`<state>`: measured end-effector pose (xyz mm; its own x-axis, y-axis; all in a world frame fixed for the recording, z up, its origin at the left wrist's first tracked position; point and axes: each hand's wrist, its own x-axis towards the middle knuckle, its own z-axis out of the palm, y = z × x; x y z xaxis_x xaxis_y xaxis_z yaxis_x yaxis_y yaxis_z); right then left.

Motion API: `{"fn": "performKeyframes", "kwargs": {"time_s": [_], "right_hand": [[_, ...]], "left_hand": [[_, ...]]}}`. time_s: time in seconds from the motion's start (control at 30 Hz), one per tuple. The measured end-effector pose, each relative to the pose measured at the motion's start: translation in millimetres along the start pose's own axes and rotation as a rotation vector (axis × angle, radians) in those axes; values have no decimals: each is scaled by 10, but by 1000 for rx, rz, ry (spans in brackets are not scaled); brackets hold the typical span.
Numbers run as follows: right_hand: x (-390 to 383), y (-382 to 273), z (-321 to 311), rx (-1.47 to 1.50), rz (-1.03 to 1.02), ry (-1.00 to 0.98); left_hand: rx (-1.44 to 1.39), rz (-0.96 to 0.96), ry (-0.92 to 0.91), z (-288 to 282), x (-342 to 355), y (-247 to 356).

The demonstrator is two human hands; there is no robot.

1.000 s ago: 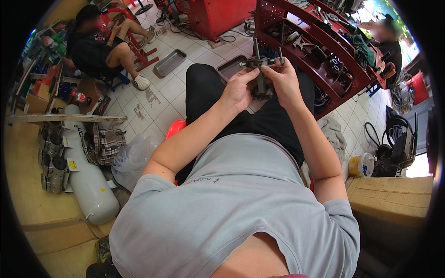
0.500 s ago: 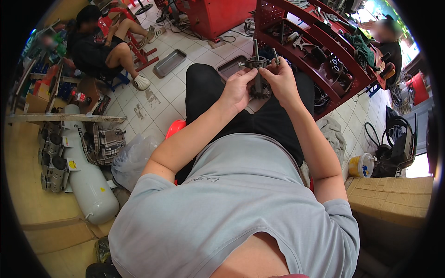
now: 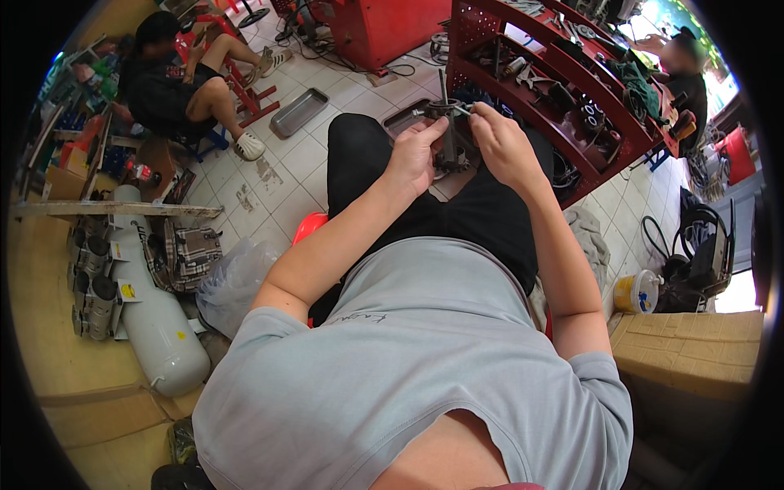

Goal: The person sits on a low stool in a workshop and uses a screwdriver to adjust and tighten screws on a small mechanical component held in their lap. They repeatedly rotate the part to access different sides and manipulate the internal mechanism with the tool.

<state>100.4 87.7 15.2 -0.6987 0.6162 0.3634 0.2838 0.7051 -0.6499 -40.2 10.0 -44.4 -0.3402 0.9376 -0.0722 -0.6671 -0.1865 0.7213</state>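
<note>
I hold a dark metal mechanical part [image 3: 449,143] above my lap, with a thin threaded rod sticking up from its top and a toothed piece at its bottom. My left hand [image 3: 416,147] is closed on the part's left side, thumb pressed near its upper ring. My right hand [image 3: 501,143] pinches a slim shiny bolt or rod [image 3: 465,110] at the upper right of the part; the fingertips partly hide it, so I cannot tell exactly which.
A red perforated tool cart [image 3: 539,90] stands ahead right, with a metal tray [image 3: 396,121] beside it and another tray [image 3: 300,112] farther left. A seated person [image 3: 163,94] is at the left, another person [image 3: 682,90] behind the cart. A gas cylinder [image 3: 159,327] lies at lower left.
My right hand has turned and shifted slightly, its thumb leaving the ring for the side bolt, which now lies more sideways. The upright rod has moved slightly left with the part.
</note>
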Motion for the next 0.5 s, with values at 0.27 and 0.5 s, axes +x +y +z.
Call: {"fn": "performKeyframes", "kwargs": {"time_s": [0.27,0.5], "right_hand": [[-46,-132,-79,-370,-99,-45],[-37,-121,-51,-296,-114,-28]], "left_hand": [[47,1,65,-70,7,-77],[96,68,73,46,-75,-59]]}}
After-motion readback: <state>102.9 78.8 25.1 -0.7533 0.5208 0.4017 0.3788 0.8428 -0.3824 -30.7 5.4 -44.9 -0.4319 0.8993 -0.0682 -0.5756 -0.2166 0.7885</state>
